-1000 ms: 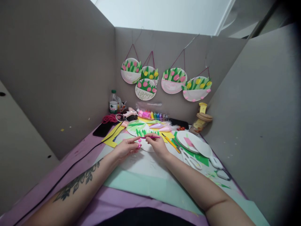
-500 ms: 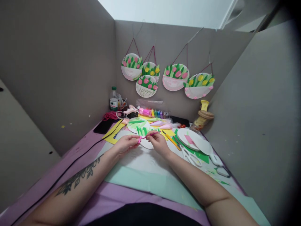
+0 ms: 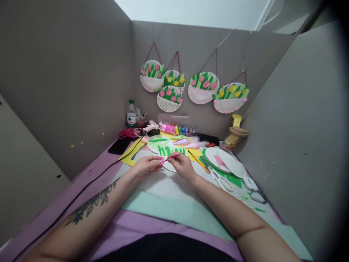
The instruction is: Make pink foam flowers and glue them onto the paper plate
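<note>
My left hand (image 3: pixel 147 167) is closed, pinching a small bright pink flower-shaped piece (image 3: pixel 161 161) at its fingertips. Between the fingers of my right hand (image 3: pixel 183 166) is a thin magenta stick-like tool (image 3: pixel 176 155); its tip meets the pink piece. Just beyond and below my fingers lies a white paper plate (image 3: pixel 170 167) with green paper leaves (image 3: pixel 165 151) along its upper part. Part of that plate is hidden by my hands. What the tool is exactly, I cannot make out.
To the right lie a yellow craft knife (image 3: pixel 200 163), white-handled scissors (image 3: pixel 220 180) and stacked white plates (image 3: pixel 218 160). A black cable (image 3: pixel 89 182) crosses the left side. Behind stand a bottle (image 3: pixel 131 114), a glue gun (image 3: pixel 151 127) and a jar (image 3: pixel 233 138). Decorated plates (image 3: pixel 204 95) hang on the wall.
The magenta tool has shifted slightly left and its tip sits closer against the pink piece. My left hand stays almost where it was. The whole view has tilted very slightly.
</note>
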A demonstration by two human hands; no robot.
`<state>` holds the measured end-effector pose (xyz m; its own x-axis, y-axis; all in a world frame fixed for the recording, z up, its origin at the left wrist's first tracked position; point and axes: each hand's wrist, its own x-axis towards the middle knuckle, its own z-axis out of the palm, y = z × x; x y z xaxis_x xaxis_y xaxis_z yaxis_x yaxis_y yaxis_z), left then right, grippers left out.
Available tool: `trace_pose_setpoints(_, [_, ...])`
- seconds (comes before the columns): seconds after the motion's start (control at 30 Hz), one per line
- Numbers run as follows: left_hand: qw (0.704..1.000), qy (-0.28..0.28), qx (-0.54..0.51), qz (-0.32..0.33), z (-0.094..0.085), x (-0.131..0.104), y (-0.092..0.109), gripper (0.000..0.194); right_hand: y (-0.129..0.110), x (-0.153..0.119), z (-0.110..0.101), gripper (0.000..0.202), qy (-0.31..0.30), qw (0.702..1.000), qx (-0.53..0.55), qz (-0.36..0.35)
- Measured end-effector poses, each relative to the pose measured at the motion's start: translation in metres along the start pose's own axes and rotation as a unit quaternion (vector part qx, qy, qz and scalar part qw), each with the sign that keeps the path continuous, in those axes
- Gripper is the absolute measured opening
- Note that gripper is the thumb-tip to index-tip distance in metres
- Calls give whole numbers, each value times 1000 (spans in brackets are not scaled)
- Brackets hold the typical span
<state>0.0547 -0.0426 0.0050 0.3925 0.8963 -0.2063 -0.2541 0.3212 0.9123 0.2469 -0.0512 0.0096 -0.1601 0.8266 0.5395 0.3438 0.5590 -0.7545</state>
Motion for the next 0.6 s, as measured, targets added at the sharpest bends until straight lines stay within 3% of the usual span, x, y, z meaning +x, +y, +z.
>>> trace_pose_setpoints(0.6, [999, -16, -31, -16, 2, -1, 2, 33, 3, -2, 2, 10, 14, 998, -22, -63])
